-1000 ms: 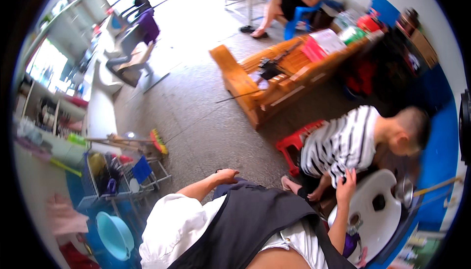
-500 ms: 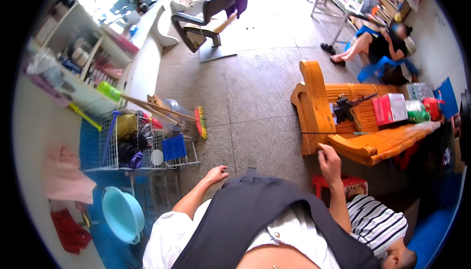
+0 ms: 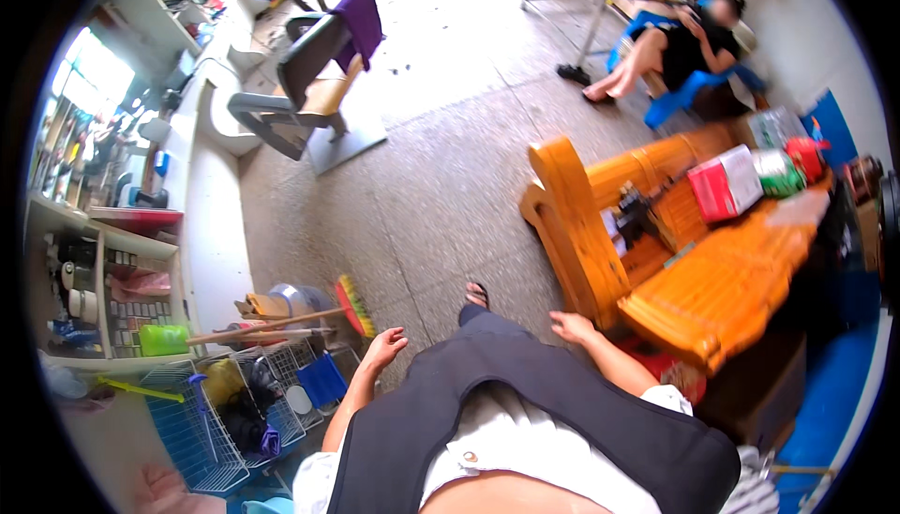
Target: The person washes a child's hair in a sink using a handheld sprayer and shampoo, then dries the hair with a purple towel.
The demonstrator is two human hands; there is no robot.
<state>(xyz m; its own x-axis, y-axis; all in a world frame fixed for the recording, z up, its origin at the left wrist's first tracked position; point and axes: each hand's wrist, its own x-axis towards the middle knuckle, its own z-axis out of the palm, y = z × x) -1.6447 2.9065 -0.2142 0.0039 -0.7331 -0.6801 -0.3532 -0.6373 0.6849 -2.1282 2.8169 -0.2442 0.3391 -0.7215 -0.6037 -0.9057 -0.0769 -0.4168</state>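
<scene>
My left hand (image 3: 382,349) hangs in the air at my left side, fingers loosely bent and apart, with nothing in it. The broom (image 3: 353,306), with red and yellow-green bristles, is the closest thing to it. On the other side, my right hand (image 3: 572,326) is also bare, its fingers partly stretched and pointing inward. It hovers near the front end of the orange wooden bench (image 3: 586,242); I cannot tell whether they touch. Below, a foot in a dark sandal (image 3: 477,294) shows on the grey floor.
Wire baskets (image 3: 202,430) full of odds and ends stand at left, below a white counter (image 3: 211,233). An office chair (image 3: 305,73) is ahead. The bench carries a red-and-white box (image 3: 725,184). A person (image 3: 689,54) sits on a blue chair at far right.
My view has turned and moved forward, bringing the bench and baskets closer. My right hand has lowered and swung inward. The sandalled foot has come into view.
</scene>
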